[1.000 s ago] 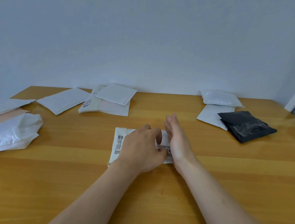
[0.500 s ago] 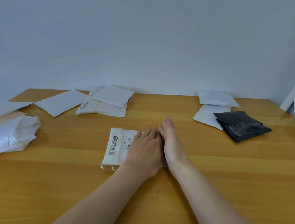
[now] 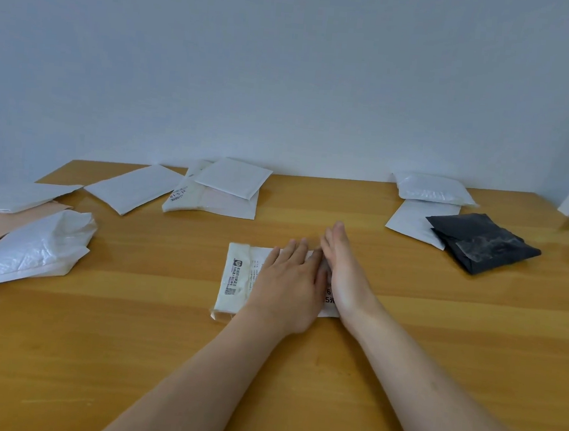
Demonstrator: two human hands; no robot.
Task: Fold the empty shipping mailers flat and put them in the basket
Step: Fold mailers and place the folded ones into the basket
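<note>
I see both hands at the centre of the frame, on a small white folded mailer with a printed label [image 3: 236, 276]. It lies flat on the light wooden table [image 3: 438, 332]. My left hand [image 3: 287, 284] lies palm down on the mailer with its fingers straight and close together, covering the middle of it. The printed left strip shows beside that hand. My right hand [image 3: 343, 275] stands on its little-finger edge along the mailer's right side, fingers straight and pointing toward the wall, and it touches the left hand. Neither hand is curled round anything.

To the right of centre, a black crinkled plastic mailer [image 3: 483, 243] overlaps a flat white mailer [image 3: 410, 219], and a glossy white padded mailer [image 3: 430, 188] lies just behind them. Left of centre, near the wall, a white square padded mailer [image 3: 233, 176] rests on a cream flat mailer [image 3: 208, 203], with a white rectangular mailer [image 3: 134, 186] beside them. At the left edge of the frame a crumpled white plastic mailer [image 3: 28, 255] lies near a peach-coloured mailer [image 3: 7, 222], which is partly under another flat white mailer [image 3: 16, 195].
</note>
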